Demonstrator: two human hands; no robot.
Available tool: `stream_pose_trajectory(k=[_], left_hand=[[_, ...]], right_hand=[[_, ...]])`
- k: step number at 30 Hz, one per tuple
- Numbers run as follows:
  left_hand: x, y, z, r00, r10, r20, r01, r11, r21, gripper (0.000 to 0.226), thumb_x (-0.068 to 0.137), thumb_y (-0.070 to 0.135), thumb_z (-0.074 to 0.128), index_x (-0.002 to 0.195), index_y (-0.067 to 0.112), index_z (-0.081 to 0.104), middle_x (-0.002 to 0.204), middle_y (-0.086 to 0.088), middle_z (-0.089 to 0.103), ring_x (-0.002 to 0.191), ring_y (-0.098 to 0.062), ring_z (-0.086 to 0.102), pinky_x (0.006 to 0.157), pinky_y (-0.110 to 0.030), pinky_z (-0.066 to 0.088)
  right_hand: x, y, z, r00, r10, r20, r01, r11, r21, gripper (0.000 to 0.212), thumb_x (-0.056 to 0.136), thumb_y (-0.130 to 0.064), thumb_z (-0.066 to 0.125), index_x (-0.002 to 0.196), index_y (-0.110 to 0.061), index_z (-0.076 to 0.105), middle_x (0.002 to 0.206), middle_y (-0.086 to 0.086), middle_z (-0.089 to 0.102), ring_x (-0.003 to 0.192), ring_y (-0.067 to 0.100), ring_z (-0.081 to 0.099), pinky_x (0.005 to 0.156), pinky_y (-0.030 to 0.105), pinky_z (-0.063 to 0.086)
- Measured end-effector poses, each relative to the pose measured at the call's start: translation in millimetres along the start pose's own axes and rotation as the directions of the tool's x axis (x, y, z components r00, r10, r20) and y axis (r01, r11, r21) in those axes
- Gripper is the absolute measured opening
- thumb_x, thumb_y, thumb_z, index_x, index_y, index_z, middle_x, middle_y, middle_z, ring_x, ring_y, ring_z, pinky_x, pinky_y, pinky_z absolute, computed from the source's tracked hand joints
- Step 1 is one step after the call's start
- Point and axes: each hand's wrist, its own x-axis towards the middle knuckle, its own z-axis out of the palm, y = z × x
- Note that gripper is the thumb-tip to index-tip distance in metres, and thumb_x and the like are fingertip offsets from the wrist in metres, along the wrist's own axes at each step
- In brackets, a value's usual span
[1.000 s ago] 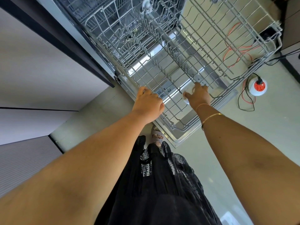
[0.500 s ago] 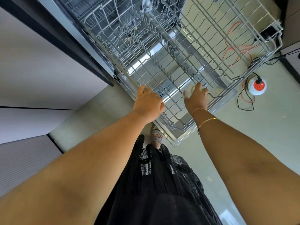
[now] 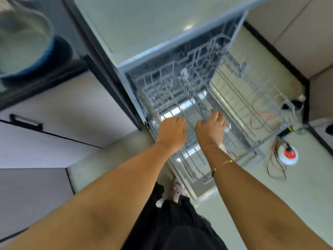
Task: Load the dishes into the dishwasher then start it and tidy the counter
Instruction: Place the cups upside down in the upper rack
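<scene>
The dishwasher (image 3: 162, 33) stands open with its grey wire lower rack (image 3: 239, 98) pulled out over the lowered door (image 3: 203, 188). The rack holds no dishes that I can see. My left hand (image 3: 172, 131) is at the rack's near left part, fingers curled down onto its wires. Just to its right, my right hand (image 3: 210, 129) lies over the rack's tines with its fingers loosely spread. A small white thing (image 3: 227, 127) shows beside the right hand; blur hides what it is.
A blue-rimmed metal pot (image 3: 27, 42) sits on the dark counter at the upper left. A cabinet drawer with a black handle (image 3: 26, 121) is below it. On the floor to the right lie orange cables (image 3: 264, 114) and a round white-and-red socket (image 3: 287, 154). My foot (image 3: 175, 188) is by the door's corner.
The view has swung upward, bringing the counter and pot into sight. My right hand has moved left, close to my left hand, and its fingers have spread.
</scene>
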Motion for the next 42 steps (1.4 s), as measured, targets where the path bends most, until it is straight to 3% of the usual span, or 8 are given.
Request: stream_pose_trajectory(k=[6,11,17,23,28,36,39,42], left_hand=[[-7,-11,-95,0.933,-0.132,-0.335,0.100,0.989,-0.111,0.035,0.091,0.004,0.046,0.126,0.003,0.053,0.122,-0.014,0.056,0.116,-0.032,0.048,0.097,-0.037,0.036],[-17,-35,-167,0.770,-0.250,-0.586,0.149,0.965,-0.216,0.038,0.089,0.001,0.046,0.127,0.003,0.053,0.126,-0.012,0.055,0.121,-0.026,0.045,0.102,-0.031,0.035],[-22,-98,-228,0.579,-0.370,-0.727,0.221,0.929,-0.297,0.036,0.087,-0.001,0.046,0.122,0.003,0.056,0.120,-0.013,0.058,0.118,-0.028,0.047,0.101,-0.033,0.038],[-17,-183,-299,0.449,-0.447,-0.773,0.266,0.893,-0.362,0.032,0.090,0.001,0.044,0.120,0.005,0.055,0.121,-0.012,0.055,0.116,-0.027,0.046,0.097,-0.033,0.037],[1,-266,-346,0.468,-0.551,-0.691,0.363,0.832,-0.419,0.024,0.091,0.005,0.043,0.113,0.001,0.051,0.117,-0.016,0.052,0.109,-0.031,0.047,0.092,-0.038,0.039],[59,-328,-368,0.652,-0.506,-0.565,0.334,0.860,-0.386,0.031,0.093,0.015,0.045,0.124,0.014,0.048,0.122,-0.007,0.050,0.111,-0.024,0.047,0.089,-0.034,0.041],[72,-341,-365,0.667,-0.497,-0.554,0.324,0.864,-0.385,0.033,0.093,0.015,0.045,0.125,0.015,0.047,0.121,-0.004,0.051,0.111,-0.021,0.047,0.091,-0.035,0.042],[79,-346,-362,0.656,-0.493,-0.572,0.296,0.865,-0.405,0.031,0.093,0.016,0.046,0.124,0.016,0.048,0.117,-0.001,0.054,0.106,-0.016,0.050,0.087,-0.029,0.044]], right_hand=[[2,-104,-34,0.937,-0.341,-0.070,0.346,0.934,0.089,0.047,0.089,-0.011,0.048,0.135,-0.004,0.040,0.146,0.019,0.029,0.129,0.038,0.033,0.098,0.045,0.037],[-1,-193,-43,0.805,-0.587,-0.088,0.593,0.786,0.174,0.043,0.088,-0.011,0.050,0.131,-0.008,0.043,0.142,0.016,0.035,0.128,0.034,0.036,0.097,0.043,0.044],[-11,-290,-20,0.626,-0.769,-0.132,0.774,0.590,0.230,0.037,0.084,-0.007,0.053,0.122,-0.003,0.050,0.129,0.017,0.046,0.117,0.034,0.046,0.095,0.038,0.040],[-11,-395,19,0.528,-0.840,-0.121,0.832,0.483,0.274,0.034,0.086,-0.008,0.052,0.120,-0.005,0.049,0.127,0.014,0.045,0.115,0.030,0.046,0.097,0.037,0.044],[2,-487,58,0.494,-0.868,-0.050,0.842,0.464,0.273,0.036,0.087,-0.012,0.053,0.122,-0.007,0.048,0.127,0.013,0.044,0.113,0.027,0.046,0.093,0.032,0.042],[79,-591,118,0.617,-0.734,0.282,0.739,0.664,0.112,0.059,0.087,-0.028,0.061,0.140,-0.019,0.036,0.145,0.015,0.030,0.128,0.039,0.038,0.104,0.043,0.037],[98,-608,140,0.622,-0.669,0.408,0.697,0.710,0.100,0.072,0.087,-0.034,0.064,0.147,-0.027,0.025,0.151,0.014,0.021,0.133,0.039,0.033,0.108,0.047,0.033],[105,-616,152,0.620,-0.657,0.429,0.659,0.733,0.170,0.073,0.084,-0.030,0.066,0.146,-0.029,0.027,0.146,0.015,0.029,0.128,0.038,0.041,0.107,0.046,0.037]])
